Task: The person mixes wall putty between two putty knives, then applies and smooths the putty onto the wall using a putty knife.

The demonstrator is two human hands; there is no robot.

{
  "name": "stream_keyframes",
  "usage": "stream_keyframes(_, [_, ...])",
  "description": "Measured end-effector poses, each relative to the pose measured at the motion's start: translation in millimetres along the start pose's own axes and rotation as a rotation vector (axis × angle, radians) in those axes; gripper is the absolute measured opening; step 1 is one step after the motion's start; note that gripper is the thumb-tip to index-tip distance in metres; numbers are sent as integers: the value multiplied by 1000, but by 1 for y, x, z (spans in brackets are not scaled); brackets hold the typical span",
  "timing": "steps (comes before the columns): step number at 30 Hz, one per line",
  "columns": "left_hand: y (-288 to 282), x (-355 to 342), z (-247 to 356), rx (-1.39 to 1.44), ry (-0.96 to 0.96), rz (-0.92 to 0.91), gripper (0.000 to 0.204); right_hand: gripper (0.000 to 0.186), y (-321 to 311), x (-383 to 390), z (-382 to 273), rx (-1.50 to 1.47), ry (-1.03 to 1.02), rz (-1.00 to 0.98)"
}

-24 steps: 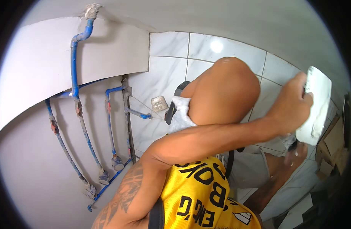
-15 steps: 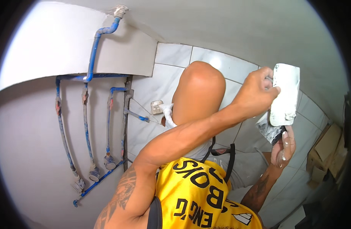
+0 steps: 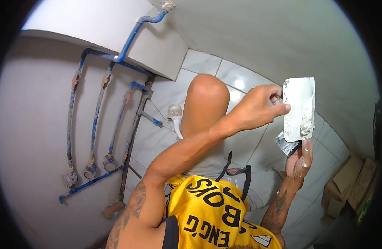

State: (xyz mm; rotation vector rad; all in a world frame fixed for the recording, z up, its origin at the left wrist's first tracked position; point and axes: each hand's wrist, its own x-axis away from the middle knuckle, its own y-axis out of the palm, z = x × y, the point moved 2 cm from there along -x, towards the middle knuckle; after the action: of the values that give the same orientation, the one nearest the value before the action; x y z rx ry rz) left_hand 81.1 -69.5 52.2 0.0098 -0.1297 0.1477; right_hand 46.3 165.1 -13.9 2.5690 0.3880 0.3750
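My left hand (image 3: 263,107) is closed on the left edge of a flat rectangular trowel (image 3: 294,99), its thumb on the near face and its other fingers partly behind. White putty (image 3: 307,120) coats the trowel face and lies in a thick ridge along its lower right side. Just below is my right hand (image 3: 299,161), smeared with white, its fingers wrapped round a dark-handled putty knife (image 3: 287,143). The grey, putty-streaked blade pokes out under the trowel's lower end; the trowel and my fingers hide part of it.
Blue water pipes (image 3: 135,41) with several meter-like fittings (image 3: 90,170) run along the left wall. A putty-crusted cup-like piece (image 3: 174,111) rests on the marbled tile floor (image 3: 199,62) by my bent knee. Cardboard boxes (image 3: 344,182) stand at the right. A smooth grey wall (image 3: 249,37) rises ahead.
Both hands and the trowel have shifted slightly left in view. The putty now forms a longer ridge along the trowel's right side. The view itself has turned, so the pipes sit differently.
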Motion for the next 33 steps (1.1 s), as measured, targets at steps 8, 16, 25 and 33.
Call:
stream_keyframes(8, [-176,116,-12,-34,234,1038,31,47,-37,-11,0,-40,32,16])
stream_keyframes(16, [-274,142,-306,-823,-567,936,66,52,-41,-18,-2,118,97,56])
stream_keyframes(25, [-231,145,-356,-898,-986,642,76,50,-52,-20,-7,249,120,23])
stream_keyframes(33, [-161,258,-434,-522,-429,1072,87,51,-56,-26,-2,250,95,69])
